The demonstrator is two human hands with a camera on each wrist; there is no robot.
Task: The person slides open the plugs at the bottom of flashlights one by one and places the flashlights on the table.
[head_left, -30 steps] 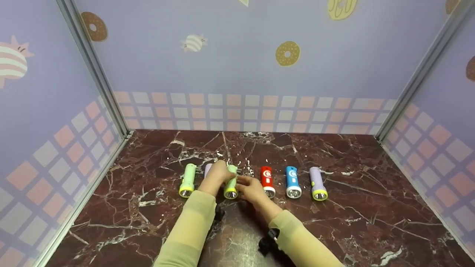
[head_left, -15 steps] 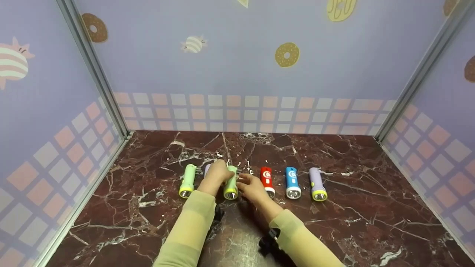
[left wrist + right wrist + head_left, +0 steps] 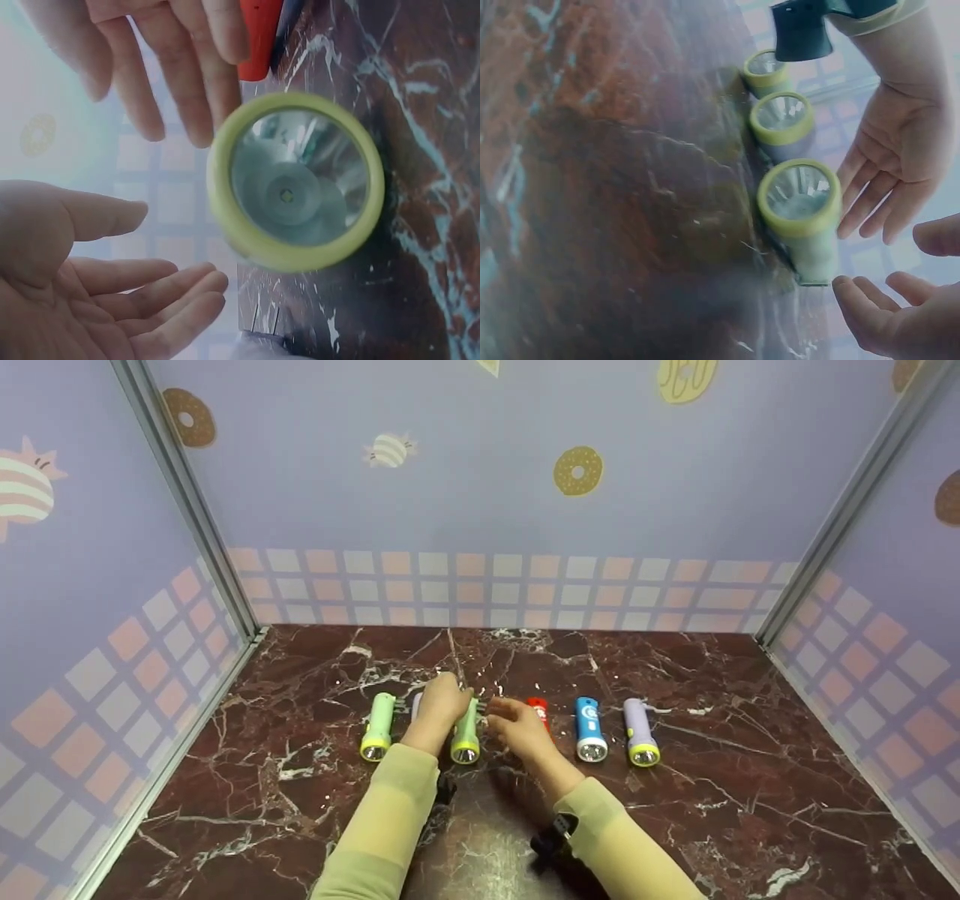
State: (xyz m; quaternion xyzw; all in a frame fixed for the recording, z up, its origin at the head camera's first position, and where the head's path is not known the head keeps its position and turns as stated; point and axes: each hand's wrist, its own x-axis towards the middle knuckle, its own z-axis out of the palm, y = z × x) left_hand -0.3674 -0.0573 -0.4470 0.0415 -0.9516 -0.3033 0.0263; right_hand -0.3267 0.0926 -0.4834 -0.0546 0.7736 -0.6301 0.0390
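Note:
A pale green flashlight (image 3: 466,733) with a yellow head lies on the table, its lens toward the person. Just left of its body is my left hand (image 3: 444,706), its fingers extended and apart from the flashlight in the left wrist view. On the other side my right hand (image 3: 520,727) hovers with loosely spread fingers, holding nothing and partly covering a red flashlight (image 3: 538,709). Seen by the right wrist camera, a gap separates both hands from the green flashlight (image 3: 814,255). A lavender flashlight (image 3: 417,703) is mostly hidden behind the left hand.
Another green flashlight (image 3: 380,726) lies at the row's left end. To the right lie a blue flashlight (image 3: 590,727) and a lavender one (image 3: 639,726). Patterned panels (image 3: 480,495) enclose the dark red marbled table (image 3: 300,825) at the back and sides.
Both hands have lifted off the green flashlight. My right hand has moved up and right, now covering much of the red flashlight; the left has risen slightly. The flashlights stay in place.

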